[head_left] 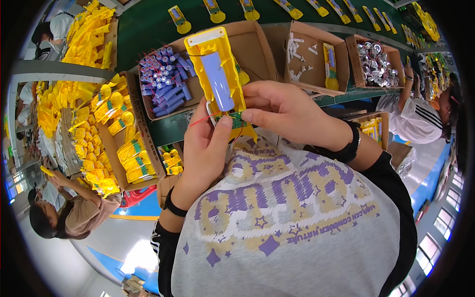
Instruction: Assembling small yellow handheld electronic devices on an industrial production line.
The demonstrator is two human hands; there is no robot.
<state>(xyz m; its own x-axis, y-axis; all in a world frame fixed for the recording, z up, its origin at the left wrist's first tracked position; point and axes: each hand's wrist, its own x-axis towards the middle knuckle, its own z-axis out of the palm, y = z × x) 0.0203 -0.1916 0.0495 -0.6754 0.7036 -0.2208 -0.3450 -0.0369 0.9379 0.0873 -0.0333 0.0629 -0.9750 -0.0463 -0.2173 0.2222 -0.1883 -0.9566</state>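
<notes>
The green desk (pixel 148 20) lies behind the work, with a cardboard box (pixel 255 54) of purple batteries (pixel 168 88) on it. The long yellow plastic shell (pixel 233 76) is held up in front of the box, its open side facing up at the person. The right hand (pixel 284 106) has its fingers curled by the shell's right side, gripping the right end of a little board with the thumb on top. The left hand (pixel 203 148) grasps the shell's lower left side, and its thumb presses the board's other end. Some fingers are hidden behind.

One purple battery (pixel 217 81) lies inside the shell. The green circuit board (pixel 237 121) sits just below it. It seems best to push both ends gently and evenly, so the board doesn't tip. The thin red wire (pixel 198 121) sticks out left; it could get pinched, so mind it.
</notes>
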